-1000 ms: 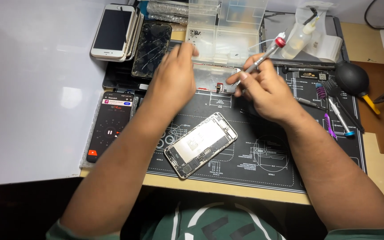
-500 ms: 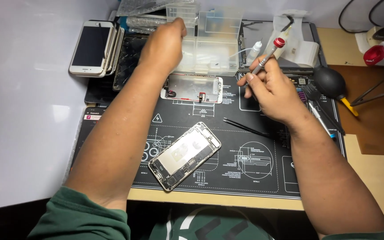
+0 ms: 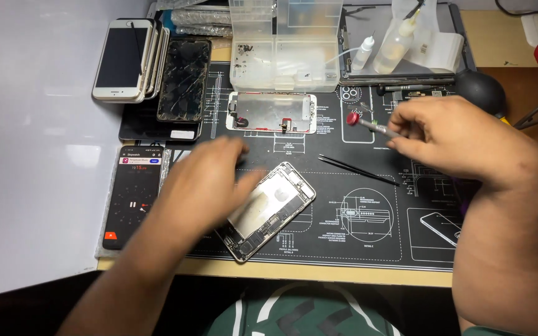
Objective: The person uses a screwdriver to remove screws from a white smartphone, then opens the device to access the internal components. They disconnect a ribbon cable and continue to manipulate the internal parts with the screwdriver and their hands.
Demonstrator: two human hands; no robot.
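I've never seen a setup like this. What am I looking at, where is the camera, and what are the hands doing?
The one view comes from a camera worn on a person's head, looking down at their own bare hands over a black printed work mat. The right hand holds a thin red-capped screwdriver. The blurred left hand holds nothing and rests by an opened phone showing its insides. Nearby lie black tweezers, a detached screen frame, a clear parts box and stacked phones.

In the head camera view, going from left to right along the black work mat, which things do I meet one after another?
Dark phone with lit screen → left hand → opened phone body → black tweezers → right hand, holding a red-capped screwdriver.
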